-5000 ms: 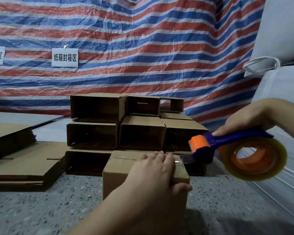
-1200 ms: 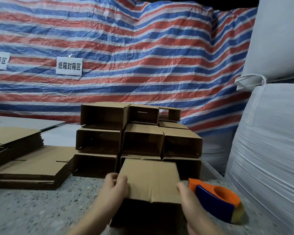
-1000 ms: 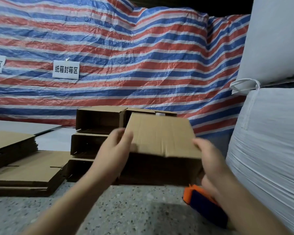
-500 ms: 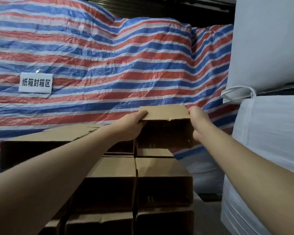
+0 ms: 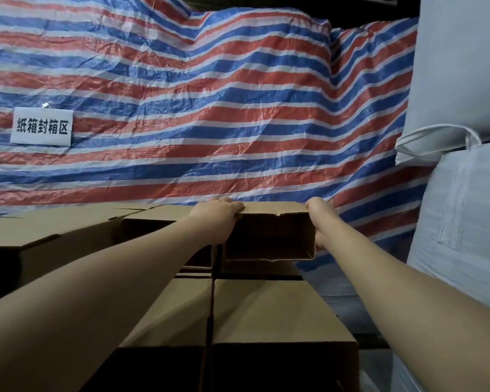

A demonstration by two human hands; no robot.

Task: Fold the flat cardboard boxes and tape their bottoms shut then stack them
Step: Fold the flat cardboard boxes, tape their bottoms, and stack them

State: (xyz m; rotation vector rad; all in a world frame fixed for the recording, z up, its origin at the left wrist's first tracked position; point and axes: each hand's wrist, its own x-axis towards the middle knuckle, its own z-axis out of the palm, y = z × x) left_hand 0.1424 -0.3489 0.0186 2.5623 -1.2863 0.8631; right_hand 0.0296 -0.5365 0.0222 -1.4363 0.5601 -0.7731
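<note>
- My left hand (image 5: 218, 219) and right hand (image 5: 321, 222) clamp the box (image 5: 269, 233) from either side, atop the stack (image 5: 266, 312).
- I should square its edges with the neighbouring box (image 5: 159, 219) before letting go.

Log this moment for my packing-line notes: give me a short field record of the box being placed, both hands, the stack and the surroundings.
box in hand: folded cardboard box, open side facing the camera, at the stack's top right
left hand: left hand grips its top left edge
right hand: right hand holds its right side
stack: folded boxes below and beside it
backdrop: striped tarp with a white sign
right side: white bulk bags
</note>
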